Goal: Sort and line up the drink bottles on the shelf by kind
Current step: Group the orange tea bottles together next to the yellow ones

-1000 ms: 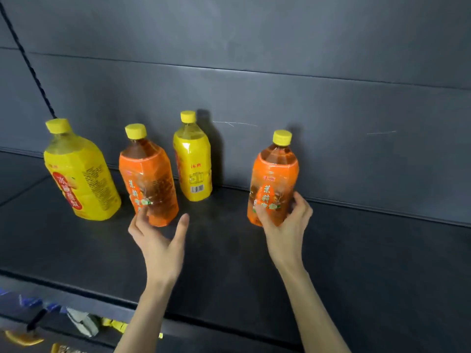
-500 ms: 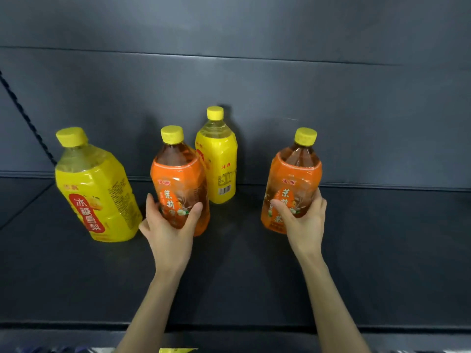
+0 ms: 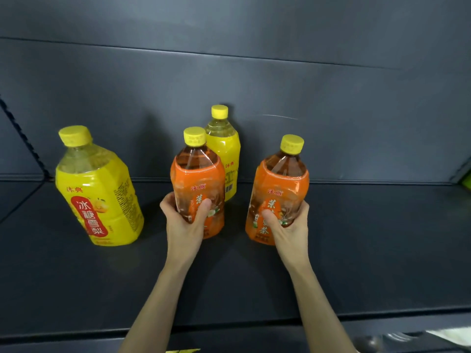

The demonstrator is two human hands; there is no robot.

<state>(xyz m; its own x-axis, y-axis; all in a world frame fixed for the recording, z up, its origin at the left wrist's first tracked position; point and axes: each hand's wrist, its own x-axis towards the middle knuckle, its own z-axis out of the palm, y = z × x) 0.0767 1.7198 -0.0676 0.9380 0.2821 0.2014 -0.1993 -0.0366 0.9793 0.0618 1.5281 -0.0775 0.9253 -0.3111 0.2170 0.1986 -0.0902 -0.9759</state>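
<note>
Four bottles (image 3: 99, 189) (image 3: 197, 179) (image 3: 225, 151) (image 3: 279, 189) on dark grey shelf (image 3: 369, 250)

Dark grey back panel (image 3: 331, 34) (one pale scratch (image 3: 280, 116)), green patch (image 3: 468, 180) at far right edge.

1. Rear yellow bottle (image 3: 225, 149): lower left flank hidden behind the left orange bottle (image 3: 197, 179).
2. Left grip (image 3: 182, 222): masks that bottle's lower label; its fingertips pass behind the bottle, out of sight.
3. Right grip (image 3: 289, 226): masks part of the label on the right orange bottle (image 3: 279, 184).
4. Forearms (image 3: 163, 301): both cut off at the bottom edge.
5. Green object (image 3: 467, 178): cropped by the right edge, unidentifiable.
6. Blurred shapes (image 3: 387, 338) below the shelf (image 3: 382, 250) lip: cannot be made out.
</note>
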